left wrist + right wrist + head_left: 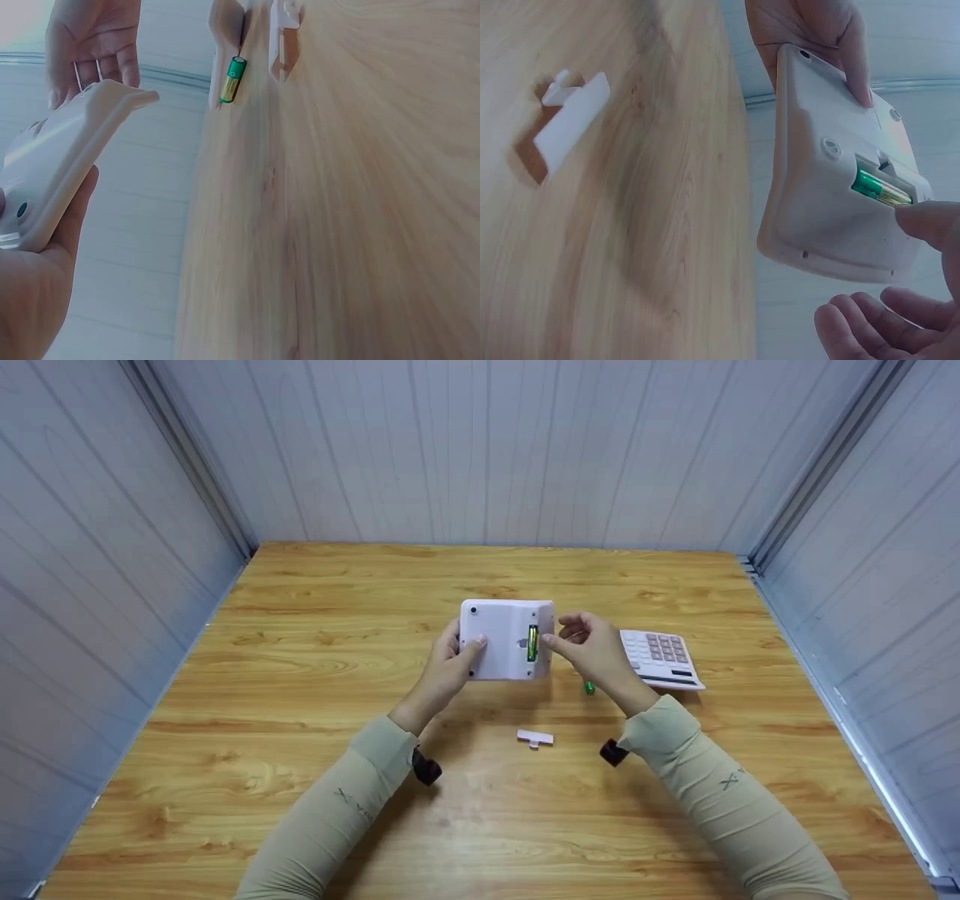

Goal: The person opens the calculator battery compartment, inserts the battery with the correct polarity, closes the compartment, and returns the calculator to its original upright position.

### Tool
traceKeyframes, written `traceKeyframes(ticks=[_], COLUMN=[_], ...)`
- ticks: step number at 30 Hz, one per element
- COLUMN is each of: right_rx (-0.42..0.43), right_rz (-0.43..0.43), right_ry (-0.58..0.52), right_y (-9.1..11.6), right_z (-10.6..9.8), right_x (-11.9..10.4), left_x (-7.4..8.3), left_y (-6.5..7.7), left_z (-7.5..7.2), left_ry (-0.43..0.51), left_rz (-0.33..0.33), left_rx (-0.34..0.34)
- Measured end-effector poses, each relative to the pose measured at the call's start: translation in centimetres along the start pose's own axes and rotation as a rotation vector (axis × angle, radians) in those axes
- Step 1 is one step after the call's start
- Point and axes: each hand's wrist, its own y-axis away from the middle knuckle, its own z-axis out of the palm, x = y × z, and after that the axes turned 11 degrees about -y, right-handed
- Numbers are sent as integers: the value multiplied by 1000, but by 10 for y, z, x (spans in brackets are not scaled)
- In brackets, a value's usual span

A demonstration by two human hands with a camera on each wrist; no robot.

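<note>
My left hand (448,666) grips a white calculator (496,649) by its left edge, thumb on the back and fingers underneath. Its back faces up, raised above the table. A green and gold battery (883,187) lies in the uncovered battery slot near the right end. My right hand (600,654) is at that end, its thumb tip at the slot's edge beside the battery, the other fingers loosely bent and apart from the calculator. On the table below lies the small white battery cover (535,737), with its tab showing.
A second white calculator (660,656) with pinkish keys rests on the table (337,607), partly behind my right hand. Near it lies another green battery (233,79). Pale panel walls (480,450) enclose the table at the back and both sides.
</note>
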Motion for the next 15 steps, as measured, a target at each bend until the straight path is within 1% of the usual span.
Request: traceKeyframes(ticks=[4, 10, 15], right_rx=[-29, -114, -182], right_rz=[-2, 19, -9], right_ry=[36, 94, 172], right_y=[3, 10, 15], right_z=[-2, 0, 3], right_x=[2, 5, 8], left_x=[0, -1, 0], left_y=[-1, -3, -4], left_z=[-4, -8, -10], left_ry=[-3, -17, -19], left_rz=[-9, -23, -35], left_rx=[25, 46, 76])
